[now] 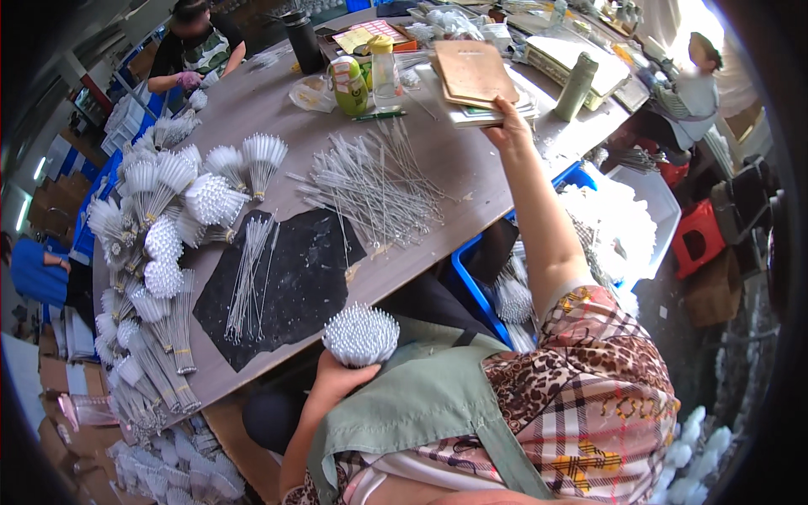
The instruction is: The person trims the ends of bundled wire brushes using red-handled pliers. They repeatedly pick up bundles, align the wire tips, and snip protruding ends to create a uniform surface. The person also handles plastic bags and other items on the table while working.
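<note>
Close to my body, my left hand [338,380] is closed around a bundle of wire brushes [362,337], their white bristle tips packed into a round head. My right arm is stretched far across the table, and my right hand [509,128] grips the near right edge of a brown notebook [475,74]. Under the notebook is a stack of books and papers [526,103]; whether it rests fully on them I cannot tell. Between my hands lie loose brushes [370,185], spread in a pile. A few more brushes [250,282] lie on a black mat [295,278].
Many tied brush bundles [164,189] crowd the table's left side. Beyond the pile stand a green bottle [348,87], a clear bottle [385,76], a dark flask [301,42] and a green flask [577,87]. A blue crate [471,282] is beside the table. A co-worker [198,42] sits far left.
</note>
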The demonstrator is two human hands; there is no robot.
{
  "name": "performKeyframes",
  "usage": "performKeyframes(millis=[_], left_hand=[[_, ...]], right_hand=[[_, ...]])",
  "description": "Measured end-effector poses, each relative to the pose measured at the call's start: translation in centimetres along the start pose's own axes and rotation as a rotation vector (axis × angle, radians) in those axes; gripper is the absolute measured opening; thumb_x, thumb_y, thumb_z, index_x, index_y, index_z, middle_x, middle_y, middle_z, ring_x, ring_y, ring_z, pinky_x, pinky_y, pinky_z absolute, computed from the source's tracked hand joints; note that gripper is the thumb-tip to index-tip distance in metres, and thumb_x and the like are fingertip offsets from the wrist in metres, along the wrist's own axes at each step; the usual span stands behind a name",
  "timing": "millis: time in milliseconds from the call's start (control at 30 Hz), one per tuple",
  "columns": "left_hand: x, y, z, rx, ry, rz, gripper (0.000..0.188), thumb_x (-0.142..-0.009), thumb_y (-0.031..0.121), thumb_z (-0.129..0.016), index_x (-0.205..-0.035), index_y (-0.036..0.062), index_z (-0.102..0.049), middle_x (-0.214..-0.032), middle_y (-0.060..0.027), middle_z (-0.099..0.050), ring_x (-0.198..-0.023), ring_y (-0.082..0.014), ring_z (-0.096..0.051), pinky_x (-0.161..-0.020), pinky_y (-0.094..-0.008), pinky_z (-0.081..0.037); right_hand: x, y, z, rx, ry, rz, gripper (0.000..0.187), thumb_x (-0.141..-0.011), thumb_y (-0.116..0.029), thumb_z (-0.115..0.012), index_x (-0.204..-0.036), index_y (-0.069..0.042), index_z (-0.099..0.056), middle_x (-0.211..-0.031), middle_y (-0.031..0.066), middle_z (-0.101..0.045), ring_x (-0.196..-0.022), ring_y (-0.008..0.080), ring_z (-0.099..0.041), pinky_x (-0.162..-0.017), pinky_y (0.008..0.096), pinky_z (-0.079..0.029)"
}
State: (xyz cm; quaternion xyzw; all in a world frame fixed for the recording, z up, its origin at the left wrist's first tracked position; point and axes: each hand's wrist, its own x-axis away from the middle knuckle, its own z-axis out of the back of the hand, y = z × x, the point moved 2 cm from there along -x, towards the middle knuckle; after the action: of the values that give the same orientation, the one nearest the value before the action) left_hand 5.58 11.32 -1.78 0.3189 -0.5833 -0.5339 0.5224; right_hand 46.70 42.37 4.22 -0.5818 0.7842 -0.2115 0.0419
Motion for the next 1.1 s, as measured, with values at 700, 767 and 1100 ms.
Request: performKeyframes(millis=[700, 767, 1100], left_hand=[[-2.0, 0.3, 1.8, -0.044, 0.284, 0.151, 0.051, -0.064, 0.017, -0.077, -0.11, 0.0063, -0.058, -0.114, -0.0081, -0.057, -0.108, -0.021, -0.053, -0.097, -0.0361, -0.038], [-2.5, 0.8, 2.0, -0.171, 0.283, 0.12, 0.049, -0.066, 0.018, -0.075, -0.11, 0.0076, -0.058, -0.115, -0.008, -0.057, -0.109, -0.0216, -0.052, -0.098, -0.036, -0.037], [-2.4, -0.7, 1.7, -0.609, 0.23, -0.048, 0.048, -0.069, 0.021, -0.074, -0.111, 0.0073, -0.057, -0.112, -0.0085, -0.059, -0.107, -0.0216, -0.054, -0.096, -0.0339, -0.039]], right_hand=[[-26.2, 5.3, -4.5, 0.207, -0.012, -0.049, 0.026, -0.079, -0.008, -0.064, -0.102, -0.006, -0.053, -0.106, 0.0102, -0.059, -0.1, 0.0265, -0.056, -0.091, 0.0509, -0.042], [-28.6, 6.5, -2.5, 0.237, 0.105, -0.122, 0.023, -0.08, -0.009, -0.064, -0.1, -0.007, -0.055, -0.104, 0.0095, -0.059, -0.098, 0.0254, -0.057, -0.089, 0.0508, -0.044], [-32.4, 4.5, 1.6, 0.616, -0.016, -0.093, 0.029, -0.084, -0.031, -0.057, -0.095, -0.005, -0.059, -0.081, 0.0086, -0.056, -0.076, 0.0213, -0.053, -0.065, 0.0368, -0.039]])
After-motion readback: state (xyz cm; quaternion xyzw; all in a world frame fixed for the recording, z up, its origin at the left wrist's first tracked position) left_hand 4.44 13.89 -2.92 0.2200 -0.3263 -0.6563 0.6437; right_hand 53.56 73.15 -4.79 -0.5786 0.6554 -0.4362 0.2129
